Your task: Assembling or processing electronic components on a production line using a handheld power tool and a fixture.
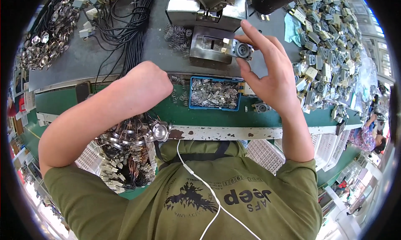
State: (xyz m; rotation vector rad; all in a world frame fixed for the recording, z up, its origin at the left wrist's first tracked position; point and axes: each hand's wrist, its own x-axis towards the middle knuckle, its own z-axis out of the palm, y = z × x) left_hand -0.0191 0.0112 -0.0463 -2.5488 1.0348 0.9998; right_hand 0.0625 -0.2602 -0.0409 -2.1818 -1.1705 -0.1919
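Note:
My right hand (271, 66) pinches a small grey-and-white electrical part with a round ringed face (242, 50) between thumb and fingers. The part is at the right end of a slotted metal block (201, 52); whether they touch I cannot tell. My left hand (152, 84) is closed in a fist, back of the hand up, and its fingertips are hidden. Just right of that fist lie a few loose coil springs (179, 89). Between my hands sits a blue tray (213, 109) of small metal clips. A similar grey part (262, 108) lies right of the tray.
Behind the block stands a metal press fixture (209, 12), with a spring pile (178, 37) beside it. Black cables (135, 26) and metal cups (46, 41) lie left. Grey parts (321, 47) heap right. A wired bundle (129, 133) hangs at the bench edge (225, 133). Another person (365, 139) is far right.

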